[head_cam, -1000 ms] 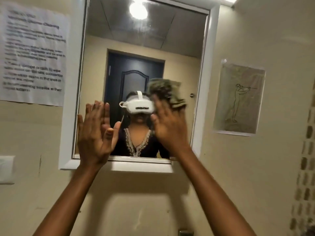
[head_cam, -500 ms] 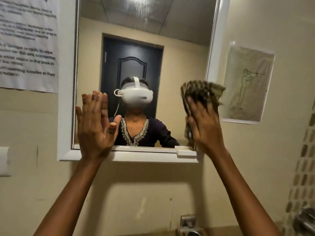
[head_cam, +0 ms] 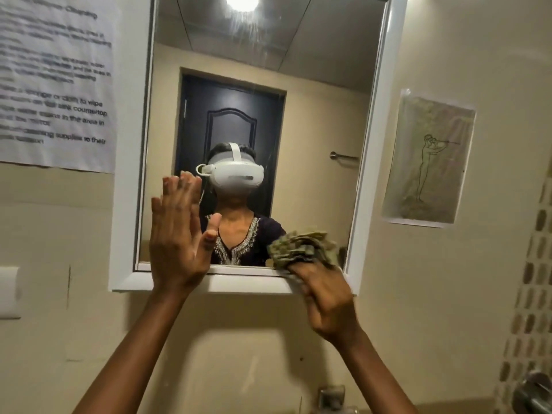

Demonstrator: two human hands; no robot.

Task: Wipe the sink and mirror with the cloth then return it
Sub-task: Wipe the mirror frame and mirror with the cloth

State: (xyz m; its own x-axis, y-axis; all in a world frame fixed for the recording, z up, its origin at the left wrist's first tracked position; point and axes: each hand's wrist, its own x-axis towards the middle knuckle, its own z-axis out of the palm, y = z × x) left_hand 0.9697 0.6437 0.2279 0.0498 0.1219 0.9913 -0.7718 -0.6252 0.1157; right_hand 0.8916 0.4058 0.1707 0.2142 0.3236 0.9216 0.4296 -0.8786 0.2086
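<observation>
A white-framed mirror (head_cam: 316, 70) hangs on the beige wall straight ahead. My right hand (head_cam: 327, 303) presses a crumpled olive-green cloth (head_cam: 303, 249) against the mirror's lower right corner, at the bottom ledge of the frame. My left hand (head_cam: 176, 243) is raised flat with fingers together and thumb apart, against the lower left of the glass, holding nothing. The sink itself is out of view below; only a metal tap top (head_cam: 330, 395) shows at the bottom edge.
A printed instruction sheet (head_cam: 56, 82) is taped left of the mirror, a line drawing on paper (head_cam: 427, 159) to its right. A white switch plate (head_cam: 9, 291) sits at far left. A metal fitting (head_cam: 534, 392) and tiled strip are at lower right.
My right hand has carried the cloth from the middle of the glass out to the right edge, then down to the lower right corner. The left hand has stayed flat on the glass.
</observation>
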